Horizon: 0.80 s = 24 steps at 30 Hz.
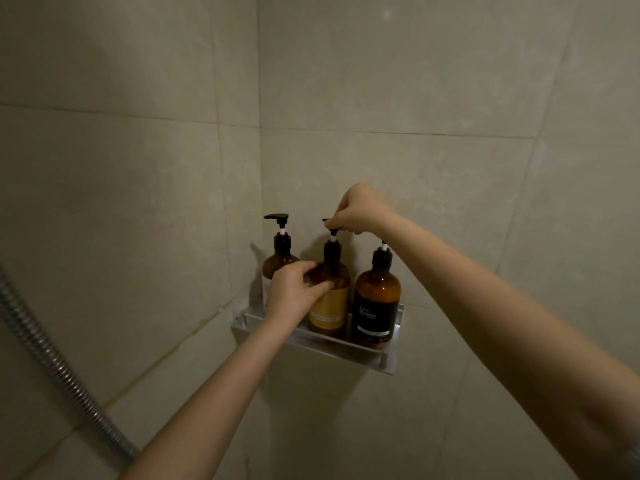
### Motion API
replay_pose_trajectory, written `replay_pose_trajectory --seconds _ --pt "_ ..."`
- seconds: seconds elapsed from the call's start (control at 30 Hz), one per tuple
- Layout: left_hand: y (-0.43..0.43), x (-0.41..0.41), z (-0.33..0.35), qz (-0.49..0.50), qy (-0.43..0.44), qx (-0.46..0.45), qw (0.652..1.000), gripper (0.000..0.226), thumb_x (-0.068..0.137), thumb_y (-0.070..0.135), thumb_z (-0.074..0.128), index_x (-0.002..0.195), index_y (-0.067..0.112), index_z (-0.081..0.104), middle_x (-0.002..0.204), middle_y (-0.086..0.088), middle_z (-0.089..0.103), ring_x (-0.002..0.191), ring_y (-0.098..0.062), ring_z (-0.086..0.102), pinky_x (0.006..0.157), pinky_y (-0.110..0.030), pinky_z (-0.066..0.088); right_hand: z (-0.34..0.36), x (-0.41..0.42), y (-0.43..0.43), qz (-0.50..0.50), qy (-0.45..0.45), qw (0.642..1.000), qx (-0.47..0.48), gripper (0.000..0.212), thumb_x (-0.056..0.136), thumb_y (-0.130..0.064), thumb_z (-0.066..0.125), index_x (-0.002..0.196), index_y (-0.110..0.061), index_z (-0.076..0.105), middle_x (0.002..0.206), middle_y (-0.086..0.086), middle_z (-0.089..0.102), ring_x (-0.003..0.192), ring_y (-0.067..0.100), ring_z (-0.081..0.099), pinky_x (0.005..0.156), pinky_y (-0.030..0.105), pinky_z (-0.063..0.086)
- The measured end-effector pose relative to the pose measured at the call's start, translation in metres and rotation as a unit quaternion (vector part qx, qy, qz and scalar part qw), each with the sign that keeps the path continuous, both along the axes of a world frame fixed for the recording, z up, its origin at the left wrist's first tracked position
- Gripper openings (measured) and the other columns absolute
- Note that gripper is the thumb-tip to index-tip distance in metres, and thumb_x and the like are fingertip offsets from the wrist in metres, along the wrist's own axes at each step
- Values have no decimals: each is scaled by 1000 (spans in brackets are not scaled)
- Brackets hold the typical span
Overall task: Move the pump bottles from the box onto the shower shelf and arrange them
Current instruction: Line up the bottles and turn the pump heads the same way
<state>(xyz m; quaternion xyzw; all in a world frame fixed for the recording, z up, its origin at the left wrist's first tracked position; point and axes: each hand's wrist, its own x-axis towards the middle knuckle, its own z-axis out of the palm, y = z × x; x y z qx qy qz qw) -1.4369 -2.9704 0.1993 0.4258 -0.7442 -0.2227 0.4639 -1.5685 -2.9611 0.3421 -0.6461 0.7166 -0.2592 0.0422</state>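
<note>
Three amber pump bottles with black pumps stand upright in a row on the metal shower shelf (346,349) in the tiled corner. The left hand (294,292) grasps the yellow-labelled middle bottle (330,303) by its body, while the right hand (360,211) has its fingers pinched on that bottle's pump head. The black-labelled bottle (376,299) stands at the right and the left bottle (278,261) at the left.

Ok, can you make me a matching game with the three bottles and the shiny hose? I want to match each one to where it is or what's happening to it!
Things:
1. left bottle
2. middle bottle
3. right bottle
4. hose

Places or states:
A. has a black label, nobody touching it
B. hangs along the wall at the far left
C. held by both hands, the left hand on its body and the right hand on its pump
D. at the shelf's left end, partly behind a hand

Pairs: 1-D, 2-C, 3-A, 4-B
</note>
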Motion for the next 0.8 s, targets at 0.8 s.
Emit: replay_pose_trajectory --seconds 0.8 --pt "-7 6 0 -18 -4 6 1000 55 73 30 75 124 15 59 120 -3 66 107 -12 62 81 -17 45 13 -5 5 142 153 978 13 28 81 -7 67 108 -15 69 96 1 65 81 14 61 66 17 47"
